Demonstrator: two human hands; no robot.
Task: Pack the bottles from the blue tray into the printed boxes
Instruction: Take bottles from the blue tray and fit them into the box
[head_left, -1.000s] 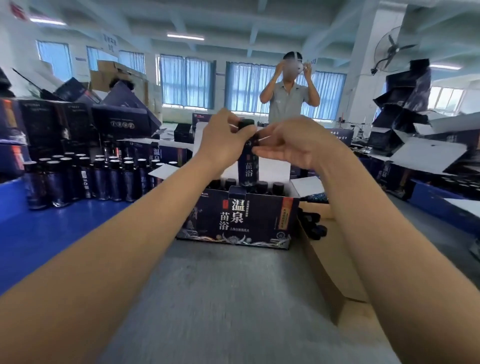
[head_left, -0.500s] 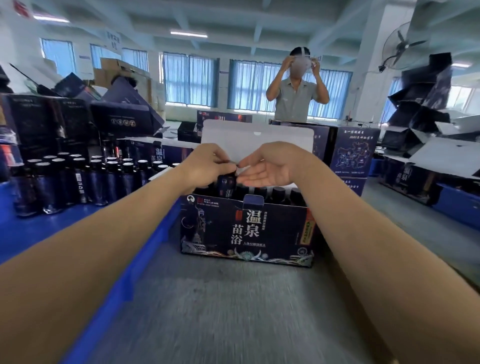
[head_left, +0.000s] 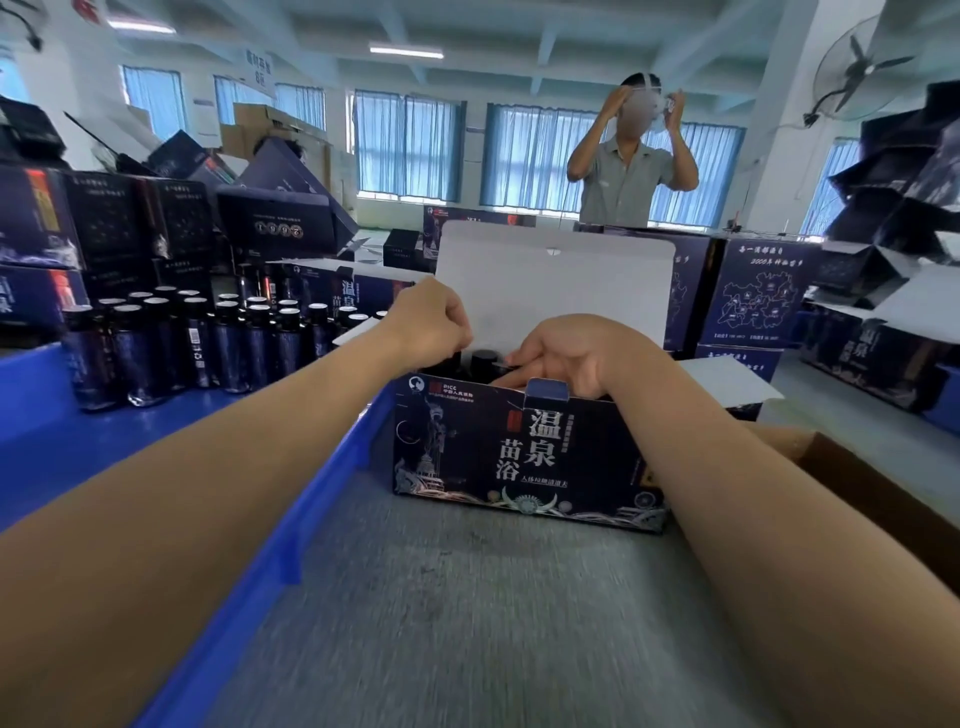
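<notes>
So I'm standing with the printed box (head_left: 519, 452) right at my twelve o'clock on the grey table (head_left: 467, 623), its white lid (head_left: 550, 291) flipped up and back. Both my hands are hovering over its open top. My left hand (head_left: 428, 325) is curled up tight over the box's nine o'clock end, just above a black cap (head_left: 484, 359) poking up inside. Honestly I can't tell whether it's pinching anything or just bunched. My right hand (head_left: 566, 361) is lying relaxed across the front edge, fingers stretched toward nine o'clock and holding nothing. The bottles (head_left: 218, 343) I'm supposed to be packing are sitting in the blue tray (head_left: 78, 441) at about ten o'clock from my hands, well apart from the box, all standing upright with caps up. My left hand is the nearer one by far, so I'm guessing the next grab is a left-hand reach across the tray wall, taking a bottle from above.
</notes>
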